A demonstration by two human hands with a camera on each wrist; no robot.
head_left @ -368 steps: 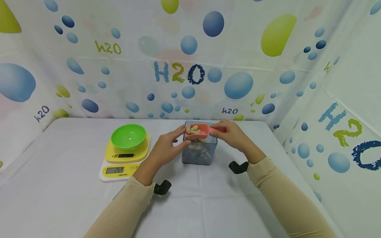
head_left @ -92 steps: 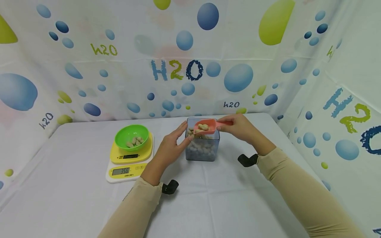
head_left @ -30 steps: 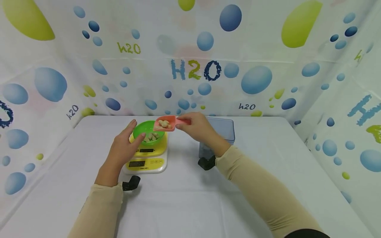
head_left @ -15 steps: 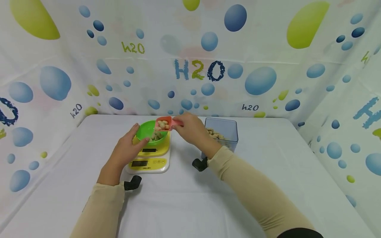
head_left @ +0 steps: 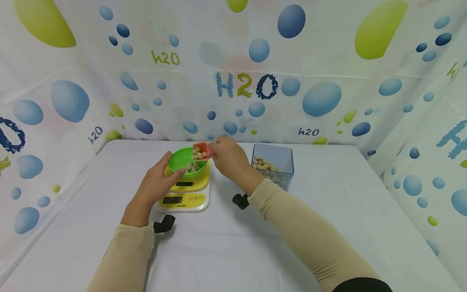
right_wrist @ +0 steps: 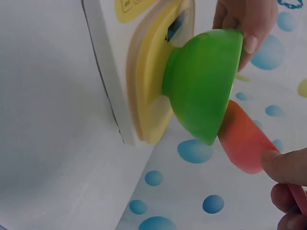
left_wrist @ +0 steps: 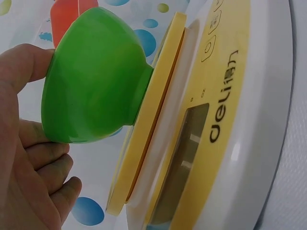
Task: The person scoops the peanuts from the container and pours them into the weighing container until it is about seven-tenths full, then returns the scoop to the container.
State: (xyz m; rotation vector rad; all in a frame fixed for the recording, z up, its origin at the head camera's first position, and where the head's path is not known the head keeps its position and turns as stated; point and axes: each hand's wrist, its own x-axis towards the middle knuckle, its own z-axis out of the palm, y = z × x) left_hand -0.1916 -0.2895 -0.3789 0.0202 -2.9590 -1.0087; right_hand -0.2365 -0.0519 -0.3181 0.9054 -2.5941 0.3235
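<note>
My right hand grips the handle of a coral scoop. Several unshelled peanuts lie in the scoop, tilted over the right rim of a green bowl. Other peanuts rest inside that bowl, which stands on the yellow platform of a white kitchen scale. My left hand holds the bowl's left side, thumb and fingers at its rim, as the left wrist view shows. In the right wrist view the scoop's underside meets the bowl's edge.
To the right stands a clear bluish plastic bin with more peanuts; my right forearm passes in front of its left side. A white cloth covers the table. Behind hangs a bubble-patterned curtain.
From the bin, the loaded scoop has moved left to the bowl and tipped further over the last second. My left hand has shifted from bin to bowl. The bowl, empty in the oldest frame, holds peanuts.
</note>
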